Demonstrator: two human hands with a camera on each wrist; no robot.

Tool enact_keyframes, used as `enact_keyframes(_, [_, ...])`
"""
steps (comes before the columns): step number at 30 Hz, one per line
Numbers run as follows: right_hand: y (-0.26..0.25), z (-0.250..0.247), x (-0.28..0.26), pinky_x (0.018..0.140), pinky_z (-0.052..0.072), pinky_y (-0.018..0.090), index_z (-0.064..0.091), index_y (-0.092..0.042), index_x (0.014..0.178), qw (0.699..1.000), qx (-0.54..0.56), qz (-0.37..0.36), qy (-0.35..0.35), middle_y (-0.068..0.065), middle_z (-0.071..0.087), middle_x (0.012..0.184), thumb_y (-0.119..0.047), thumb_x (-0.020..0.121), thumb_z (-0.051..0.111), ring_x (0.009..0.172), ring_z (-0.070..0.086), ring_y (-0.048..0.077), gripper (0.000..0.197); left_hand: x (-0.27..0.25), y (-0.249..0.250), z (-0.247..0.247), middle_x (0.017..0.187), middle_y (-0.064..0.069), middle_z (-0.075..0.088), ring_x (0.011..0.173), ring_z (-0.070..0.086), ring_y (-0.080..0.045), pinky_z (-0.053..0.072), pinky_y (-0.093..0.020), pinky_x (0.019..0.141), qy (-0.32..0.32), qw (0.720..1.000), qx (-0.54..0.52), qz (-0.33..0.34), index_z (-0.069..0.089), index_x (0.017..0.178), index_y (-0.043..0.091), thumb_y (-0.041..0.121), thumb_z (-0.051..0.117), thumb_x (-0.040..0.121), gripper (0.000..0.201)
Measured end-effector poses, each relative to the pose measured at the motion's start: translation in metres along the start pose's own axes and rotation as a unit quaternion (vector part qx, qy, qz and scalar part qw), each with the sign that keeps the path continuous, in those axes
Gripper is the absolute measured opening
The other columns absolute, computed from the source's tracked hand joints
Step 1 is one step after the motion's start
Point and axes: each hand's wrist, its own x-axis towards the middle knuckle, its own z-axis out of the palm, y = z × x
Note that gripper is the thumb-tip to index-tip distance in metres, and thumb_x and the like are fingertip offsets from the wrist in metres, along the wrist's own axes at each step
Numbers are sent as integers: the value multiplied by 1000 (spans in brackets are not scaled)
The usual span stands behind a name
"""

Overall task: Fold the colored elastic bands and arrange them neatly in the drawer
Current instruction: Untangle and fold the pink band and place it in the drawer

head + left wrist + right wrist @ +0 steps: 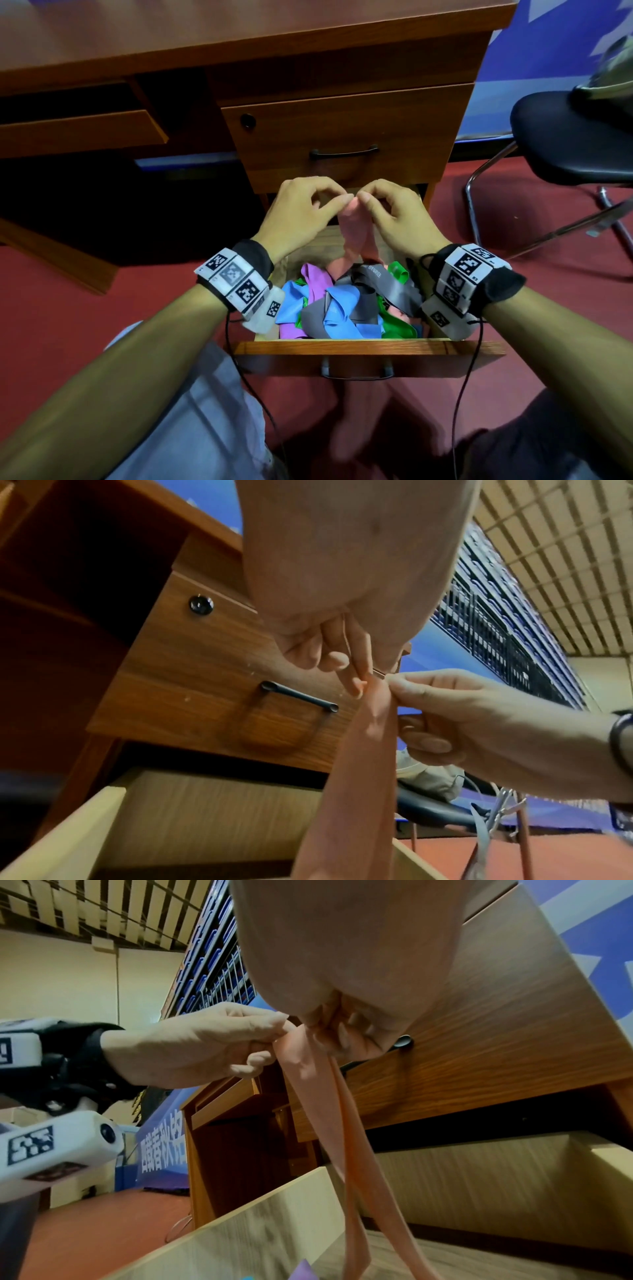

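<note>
I am watching my left hand point(301, 209) and my right hand point(394, 212) meeting above the back of the open drawer point(370, 346), fingertips almost touching. Each grip is pinching narrow on the top of the peach band point(356, 236): the left between thumb and forefinger, the right the same way just beside it. In the left wrist view the right hand point(462, 718) is nipping the band point(363, 764) at its upper edge, and in the right wrist view the left hand point(205, 1042) is doing likewise while the band point(342, 1123) is hanging down in two strands into the drawer. Its lower end is trailing into the loose pile of bands point(346, 305), blue, purple, grey and green, lying tangled against the drawer's front edge. The upper drawer point(342, 137) of the counter point(239, 31) is sitting closed behind my hands. A black chair point(568, 137) is standing off to the right on the red floor point(68, 308).
</note>
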Motion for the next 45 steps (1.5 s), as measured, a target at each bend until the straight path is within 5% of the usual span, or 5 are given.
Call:
enact_keyframes(18, [1,-5,1,69,48,24,73,-17,90,993,-44,55,-98,-5,72,81,-43,102,51,71,64,2,36,1,-5,2,68,11,68,60,55,-3,48,-25,57,-30,995,73,-60,76,78,27,27,81,86,9])
enact_keyframes(26, [37,4,-28,56,56,25,73,-18,87,731,-230,270,-583,2,74,83,-11,94,62,68,69,14,15,-1,-9,5,71,15,64,64,54,0,38,-18,59,2,991,104,-81,74,81,27,23,77,88,10])
enact_keyframes(31, [49,16,-31,84,61,49,76,-20,99,735,-240,272,-573,8,76,100,1,90,56,93,74,34,31,-1,-6,10,74,15,66,67,57,0,41,-19,60,-20,991,104,-80,73,79,28,22,77,88,12])
enact_keyframes(37, [41,26,-36,44,49,16,59,-9,134,678,-285,279,-617,6,63,122,5,96,44,93,60,23,43,-2,-10,12,70,15,66,66,60,-1,44,-22,61,-39,989,112,-86,72,76,28,23,77,86,13])
enact_keyframes(45, [48,28,-42,61,48,26,62,-12,128,702,-286,247,-604,3,66,104,3,85,48,100,67,27,48,-3,-11,8,68,14,66,63,59,-1,45,-21,60,-44,989,107,-87,73,75,28,22,78,86,13])
